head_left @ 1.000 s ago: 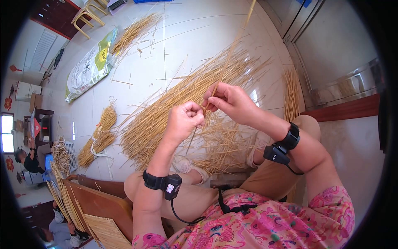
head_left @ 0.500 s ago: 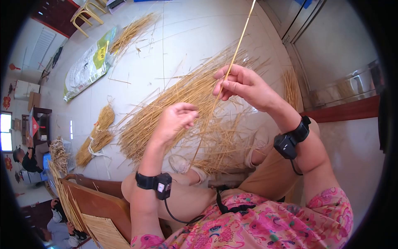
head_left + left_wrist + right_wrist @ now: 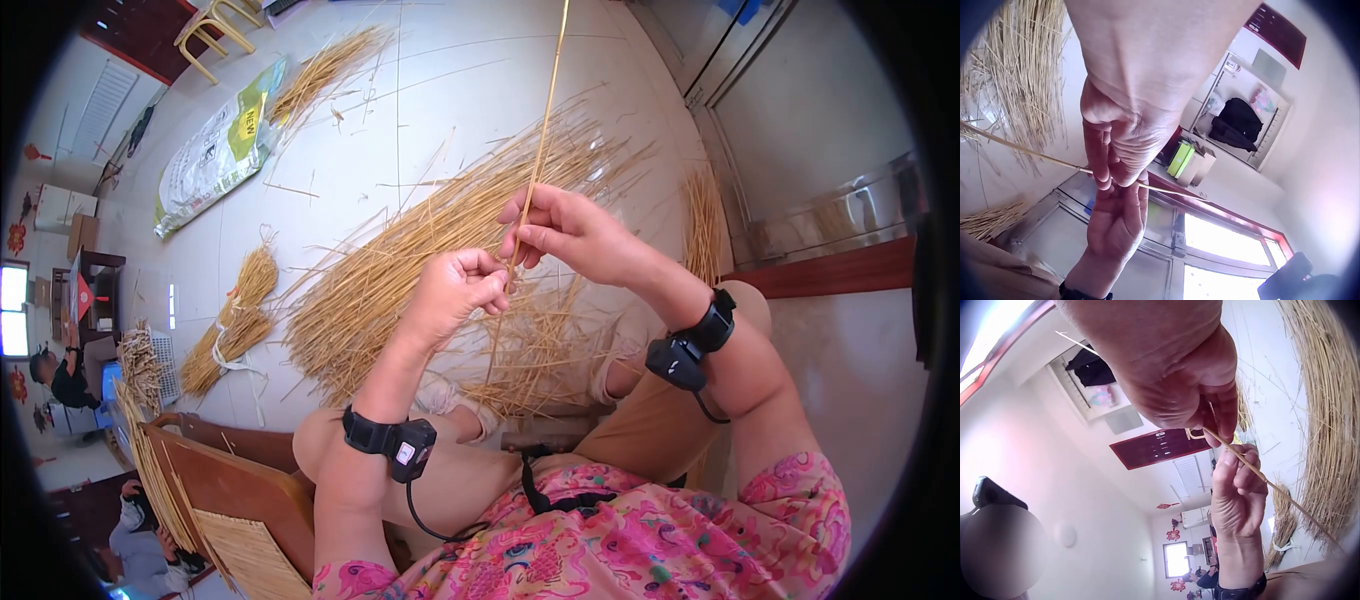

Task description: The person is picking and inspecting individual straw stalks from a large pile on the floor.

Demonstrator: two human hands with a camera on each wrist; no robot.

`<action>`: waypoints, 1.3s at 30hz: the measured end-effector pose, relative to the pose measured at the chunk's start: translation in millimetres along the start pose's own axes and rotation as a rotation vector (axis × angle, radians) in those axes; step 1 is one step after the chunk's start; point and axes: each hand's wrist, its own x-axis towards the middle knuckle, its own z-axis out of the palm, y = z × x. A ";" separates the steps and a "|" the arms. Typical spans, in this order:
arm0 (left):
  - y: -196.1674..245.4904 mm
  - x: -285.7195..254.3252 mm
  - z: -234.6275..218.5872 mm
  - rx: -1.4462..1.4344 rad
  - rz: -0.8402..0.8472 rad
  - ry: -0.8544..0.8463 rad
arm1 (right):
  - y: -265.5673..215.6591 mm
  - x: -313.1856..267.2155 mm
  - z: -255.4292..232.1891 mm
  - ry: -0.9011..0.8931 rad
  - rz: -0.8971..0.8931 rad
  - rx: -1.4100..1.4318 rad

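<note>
One long, thin straw stalk (image 3: 548, 112) runs upward past the top of the head view and down below the hands. My right hand (image 3: 572, 235) pinches it between thumb and fingers. Just below, my left hand (image 3: 452, 297) has its thumb and curled fingertips on the same stalk, close to the right fingertips. The left wrist view shows the stalk (image 3: 1041, 155) crossing both hands' fingertips. A joint on the stalk (image 3: 1264, 479) appears beside the left hand in the right wrist view. Beneath the hands lies a wide spread of loose straw (image 3: 400, 270).
A tied straw bundle (image 3: 240, 320) lies left of the spread, with a printed plastic sack (image 3: 215, 150) farther off. More straw (image 3: 704, 220) leans by the door at right. A wooden chair (image 3: 230, 470) stands at lower left; other people (image 3: 70, 375) sit at far left.
The left hand let go of the stalk and drew away half a second ago, then came back to it beside the right hand. The right hand rose with the stalk, then lowered slightly.
</note>
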 end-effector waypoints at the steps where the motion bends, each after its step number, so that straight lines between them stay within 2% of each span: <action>1: 1.0 -0.4 0.7 0.007 -0.003 0.008 | -0.2 0.5 0.4 0.003 0.012 -0.007; 7: -1.5 1.8 1.1 0.030 0.002 0.047 | 4.7 2.0 0.2 0.019 0.008 0.002; 10: -4.5 3.9 -1.0 0.080 0.008 0.111 | 9.3 3.0 2.5 0.046 -0.056 -0.003; 11: -6.3 5.0 -2.2 0.103 0.006 0.137 | 10.1 3.8 3.1 0.087 -0.083 -0.004; 14: -14.3 9.0 -12.4 0.273 0.048 0.358 | 8.6 5.8 0.6 0.213 -0.130 0.003; 17: -16.8 9.2 -41.2 0.463 -0.012 0.413 | -2.8 3.0 -11.1 0.366 -0.103 -0.009; 20: 9.4 -6.7 -44.6 0.549 -0.135 -0.075 | -3.3 2.8 -16.2 0.389 0.008 -0.013; 21: 10.1 -8.1 -37.9 0.544 0.097 -0.085 | 5.3 4.1 -15.6 0.367 -0.032 0.030; 23: 8.2 0.6 -17.4 0.867 0.511 0.179 | 18.3 4.8 -6.6 0.333 0.011 0.058; 26: -8.1 6.8 -2.6 0.895 0.570 0.248 | 36.4 7.6 12.0 0.292 0.054 0.168; 28: -11.3 4.5 1.8 0.661 0.286 0.168 | 32.7 6.9 15.4 0.298 0.081 0.195; 29: -9.5 3.4 2.3 0.733 0.199 0.199 | 30.0 7.2 14.4 0.330 0.099 0.174; 31: -19.6 5.5 -16.5 0.874 0.241 0.224 | 25.1 6.7 6.1 0.427 0.081 0.099; 34: -36.3 6.1 -60.1 1.129 0.340 0.249 | 12.3 8.9 -18.4 0.568 -0.022 0.196; 37: -38.0 -2.3 -89.2 1.539 0.031 0.385 | -5.0 5.2 -32.1 0.685 -0.125 0.216; 39: -34.5 -5.8 -85.3 1.550 0.082 0.514 | -7.5 4.3 -36.0 0.707 -0.152 0.234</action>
